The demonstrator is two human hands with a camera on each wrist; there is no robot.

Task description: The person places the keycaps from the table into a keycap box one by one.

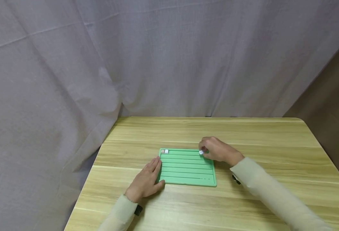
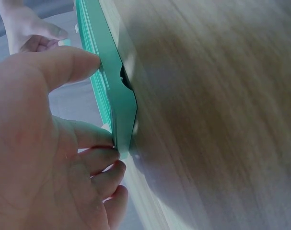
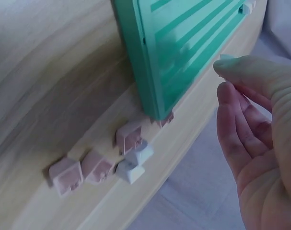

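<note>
A green tray [image 1: 186,166] with parallel ridges lies on the wooden table. At its far left corner sit a pink keycap [image 1: 162,151] and a white keycap [image 1: 166,151], side by side in the top row. My left hand [image 1: 146,180] rests at the tray's near left corner, fingers extended along the left side and thumb at the front edge. Over the far right part of the tray, my right hand [image 1: 218,150] pinches another white keycap [image 1: 201,152] between thumb and fingertips. In the right wrist view, only a sliver of that keycap shows.
Several loose pink keycaps [image 3: 66,177] and white keycaps [image 3: 131,171] lie on the table [image 3: 54,96] beside the tray's right end; my right hand and arm hide them in the head view. A grey curtain [image 1: 169,64] hangs behind the table.
</note>
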